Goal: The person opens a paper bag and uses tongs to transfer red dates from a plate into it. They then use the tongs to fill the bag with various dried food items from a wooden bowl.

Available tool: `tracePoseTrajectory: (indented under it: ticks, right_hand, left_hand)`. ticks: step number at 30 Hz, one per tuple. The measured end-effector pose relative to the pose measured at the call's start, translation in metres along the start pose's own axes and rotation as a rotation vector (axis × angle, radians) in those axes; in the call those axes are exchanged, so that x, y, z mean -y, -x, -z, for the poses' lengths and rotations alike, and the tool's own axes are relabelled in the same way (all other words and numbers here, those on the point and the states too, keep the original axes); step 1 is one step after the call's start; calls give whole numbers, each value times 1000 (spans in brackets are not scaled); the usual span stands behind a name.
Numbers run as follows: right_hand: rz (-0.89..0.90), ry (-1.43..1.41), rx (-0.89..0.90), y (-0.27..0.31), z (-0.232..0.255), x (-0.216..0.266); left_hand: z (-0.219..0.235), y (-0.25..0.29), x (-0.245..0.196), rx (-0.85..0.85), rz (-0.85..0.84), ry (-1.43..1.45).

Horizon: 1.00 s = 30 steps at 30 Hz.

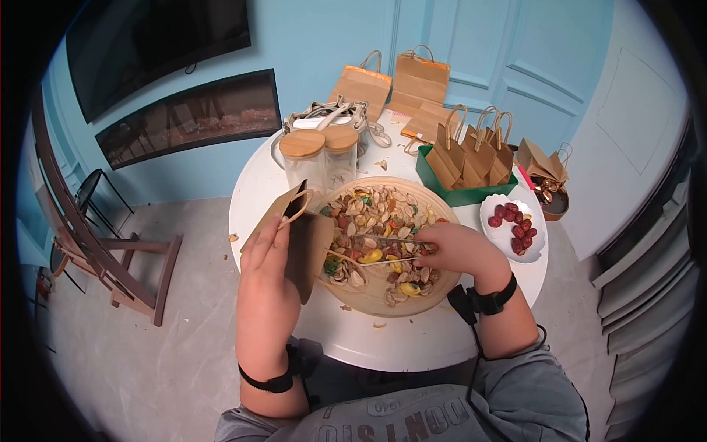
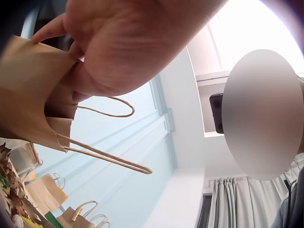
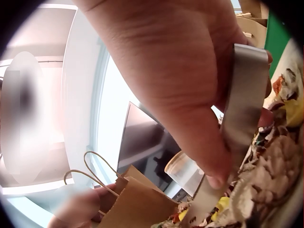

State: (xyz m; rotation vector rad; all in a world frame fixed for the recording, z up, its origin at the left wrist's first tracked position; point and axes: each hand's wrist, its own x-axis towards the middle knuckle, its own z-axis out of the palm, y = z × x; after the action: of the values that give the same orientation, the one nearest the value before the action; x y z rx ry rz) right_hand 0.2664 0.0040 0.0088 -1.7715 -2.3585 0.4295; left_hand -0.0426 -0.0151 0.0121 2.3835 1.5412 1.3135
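My left hand (image 1: 266, 261) holds a small brown paper bag (image 1: 311, 243) at the left rim of a wide pale bowl (image 1: 383, 309). The bag is tilted, its mouth and twisted handles (image 2: 109, 159) facing the bowl. In the bowl lies a dried potpourri mix (image 1: 375, 210) of tan husks, cone-like pieces (image 3: 278, 164) and yellow and green bits. My right hand (image 1: 462, 249) grips metal tongs (image 3: 244, 95) between thumb and fingers. The tongs' arms stand apart and reach left over the mix; their tips are hard to make out among the pieces.
Two glass jars (image 1: 303, 166) with wooden lids stand behind the bowl. A green box (image 1: 471, 196) holds several paper bags. On the right sits a white dish (image 1: 501, 236) of dark red pieces. More paper bags (image 1: 420, 81) and a pale strapped bag (image 1: 350, 110) are at the back.
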Motion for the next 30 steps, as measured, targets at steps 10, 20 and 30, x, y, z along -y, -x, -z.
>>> tracePoseTrajectory:
  ticks: [10,20,30]
  right_hand:
    - [81,65,-94,-7,-3,0]
    - [120,86,-185,-6,-3,-8]
    - [213,137,-408,12,40,27]
  left_hand:
    - [-1,1,1,-12,36,34]
    - [-1,-1,6,-63,24,-4]
    - [2,-2,-2,-42,-20,-7]
